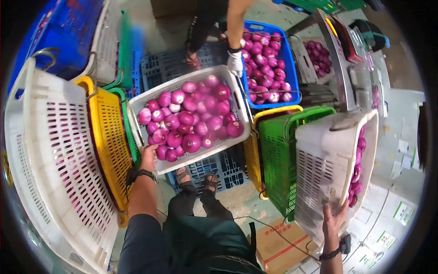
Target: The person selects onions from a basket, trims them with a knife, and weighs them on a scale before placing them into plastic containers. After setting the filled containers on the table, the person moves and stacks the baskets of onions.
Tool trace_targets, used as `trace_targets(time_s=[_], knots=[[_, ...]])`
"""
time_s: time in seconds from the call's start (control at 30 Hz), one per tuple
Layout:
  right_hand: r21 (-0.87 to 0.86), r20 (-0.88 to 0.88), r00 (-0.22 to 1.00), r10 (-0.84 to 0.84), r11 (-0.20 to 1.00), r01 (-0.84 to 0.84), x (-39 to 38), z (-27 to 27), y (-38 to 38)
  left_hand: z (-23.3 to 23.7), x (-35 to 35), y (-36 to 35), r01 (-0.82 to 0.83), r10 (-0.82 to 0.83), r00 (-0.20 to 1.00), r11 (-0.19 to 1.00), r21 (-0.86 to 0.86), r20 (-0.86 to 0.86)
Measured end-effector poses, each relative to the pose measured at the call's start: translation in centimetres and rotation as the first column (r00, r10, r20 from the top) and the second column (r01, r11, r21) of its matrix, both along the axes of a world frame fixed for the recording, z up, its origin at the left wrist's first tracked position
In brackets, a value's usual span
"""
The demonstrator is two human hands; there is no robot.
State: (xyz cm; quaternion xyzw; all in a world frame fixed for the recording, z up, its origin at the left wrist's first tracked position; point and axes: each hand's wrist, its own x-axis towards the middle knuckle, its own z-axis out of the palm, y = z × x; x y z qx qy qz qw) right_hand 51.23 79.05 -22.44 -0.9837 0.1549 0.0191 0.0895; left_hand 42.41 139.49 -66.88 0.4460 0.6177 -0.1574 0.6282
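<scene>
My left hand (pixel 148 159) is closed on the near left corner of a white plastic crate (pixel 214 158), at its wire handle. Peeled purple onions (pixel 186 118) fill this crate, which sits tilted across the middle of the view. At its far right end, another person's white-gloved hand (pixel 235 64) holds the handle. My right hand (pixel 335 220) rests against the near end of a second white crate (pixel 319 182) on the right, thumb and fingers apart. More onions (pixel 357 169) show inside that crate.
A blue crate of onions (pixel 295 73) stands beyond. Green (pixel 283 169) and yellow crates (pixel 252 155) stand at right. Left are a tall white crate (pixel 75 150) and yellow crate (pixel 109 146). Blue pallets (pixel 219 166) and a cardboard box (pixel 278 249) lie on the floor.
</scene>
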Motion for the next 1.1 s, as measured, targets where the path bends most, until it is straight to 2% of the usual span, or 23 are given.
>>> trace_targets(time_s=[0.03, 0.07, 0.1, 0.13, 0.17, 0.2, 0.23, 0.3, 0.37, 0.4, 0.5, 0.6, 0.77, 0.8, 0.87, 0.97, 1.1], knots=[[-0.002, -0.094, 0.995, -0.031, 1.0, 0.031, -0.2, 0.6, 0.5, -0.4, -0.1, 0.4, 0.021, -0.02, 1.0, 1.0, -0.016, 0.024], [-0.079, -0.035, 0.999, 0.01, 0.997, -0.013, -0.5, 0.1, 0.1, -1.4, -0.1, 1.0, -0.004, 0.005, 0.999, 1.0, -0.011, 0.051], [-0.09, -0.026, 1.0, -0.014, 0.996, 0.012, -0.5, 0.3, 0.3, -2.6, 0.3, 1.4, -0.036, 0.036, 0.996, 0.999, -0.008, 0.077], [0.002, -0.038, 0.999, 0.012, 1.0, -0.012, 0.6, 0.9, 1.6, -2.0, 1.4, 1.1, -0.164, 0.157, 0.983, 0.983, 0.077, 0.092], [0.094, -0.048, 0.998, 0.042, 0.995, -0.038, 1.9, 1.5, 2.5, -2.0, 1.9, 1.5, -0.201, 0.197, 0.976, 0.979, 0.035, 0.088], [0.05, -0.17, 0.985, 0.008, 0.999, 0.001, 3.3, 2.0, 2.0, -2.9, 1.7, 2.9, -0.144, 0.146, 0.982, 0.989, -0.025, 0.12], [0.119, -0.198, 0.98, -0.023, 0.992, 0.047, 5.0, 2.4, 3.6, -3.2, 1.7, 3.4, -0.083, 0.095, 0.984, 0.993, -0.086, 0.151], [0.214, -0.121, 0.991, -0.057, 0.973, 0.082, 6.3, 1.0, 2.5, -2.8, 1.4, 3.3, -0.103, 0.115, 0.983, 0.991, -0.085, 0.146], [0.253, -0.084, 0.995, -0.052, 0.965, 0.072, 6.7, 0.6, 3.4, -1.4, 1.4, 3.0, 0.016, -0.017, 0.99, 1.0, 0.009, 0.14], [0.275, -0.047, 0.998, -0.051, 0.96, 0.062, 6.4, 0.9, 3.7, -1.1, 1.8, 2.8, 0.008, -0.006, 0.996, 1.0, -0.022, 0.094], [0.14, -0.115, 0.992, -0.06, 0.987, 0.076, 6.9, 1.6, 3.8, -1.1, 2.7, 2.5, -0.004, 0.01, 0.997, 0.997, -0.08, 0.082], [0.161, -0.118, 0.987, -0.107, 0.979, 0.126, 7.8, 1.8, 4.7, -2.1, 3.1, 2.0, -0.012, 0.014, 0.999, 0.998, -0.063, 0.03], [0.191, -0.11, 0.989, -0.099, 0.974, 0.119, 7.9, 1.5, 4.8, -1.5, 5.1, 0.5, -0.06, 0.065, 0.996, 0.996, -0.072, 0.064], [0.149, -0.13, 0.988, -0.083, 0.984, 0.102, 8.0, 1.7, 4.5, -1.6, 5.3, 0.4, -0.124, 0.125, 0.992, 0.991, -0.054, 0.018], [0.193, -0.118, 0.989, -0.087, 0.975, 0.108, 7.9, 1.5, 4.6, -2.0, 5.2, 0.6, -0.2, 0.198, 0.98, 0.979, -0.046, -0.033], [0.223, -0.117, 0.99, -0.083, 0.969, 0.108, 7.8, 1.5, 4.1, -2.0, 4.1, 1.3, -0.207, 0.207, 0.978, 0.972, -0.107, -0.014], [0.217, -0.125, 0.99, -0.064, 0.972, 0.09, 7.9, 1.7, 4.3, -2.9, 3.2, 1.4, -0.222, 0.223, 0.975, 0.97, -0.097, 0.0]])
